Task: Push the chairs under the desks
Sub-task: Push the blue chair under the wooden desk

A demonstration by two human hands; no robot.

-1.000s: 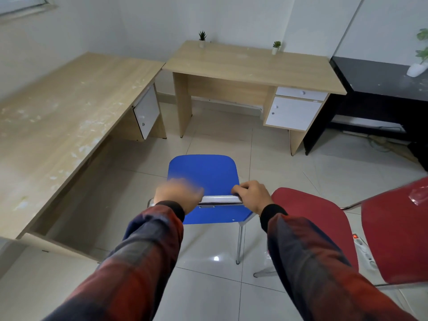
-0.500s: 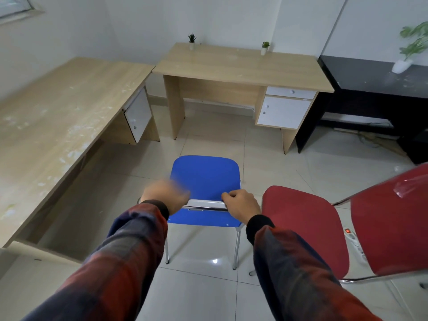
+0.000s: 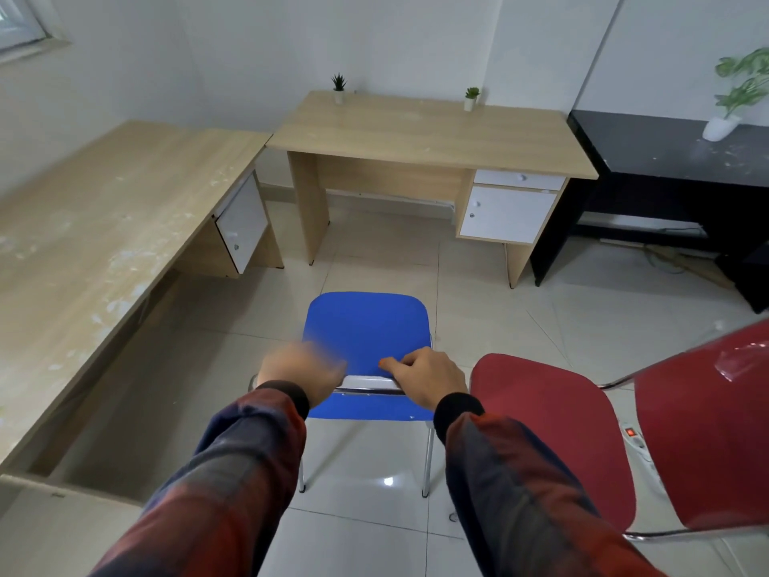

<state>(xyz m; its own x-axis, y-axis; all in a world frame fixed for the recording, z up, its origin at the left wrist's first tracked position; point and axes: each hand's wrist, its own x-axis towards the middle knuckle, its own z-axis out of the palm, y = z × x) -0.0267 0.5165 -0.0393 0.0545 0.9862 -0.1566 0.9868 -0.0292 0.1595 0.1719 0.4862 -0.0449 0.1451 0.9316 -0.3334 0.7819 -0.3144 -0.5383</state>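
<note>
Before three desks (image 3: 432,131), two chairs (image 3: 366,331)

White walls (image 3: 416,39), glossy tiled floor (image 3: 499,310), corner window (image 3: 21,22).

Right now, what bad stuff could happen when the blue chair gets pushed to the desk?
The blue chair stands out on the floor, not yet under the desk, so a crooked push might knock it into the desk's side panel or the white cabinet. The red chair sits close on the right and could get bumped or snag a leg. The left hand is blurred, so its hold may not be firm; only the right hand plainly grips the backrest.
</note>
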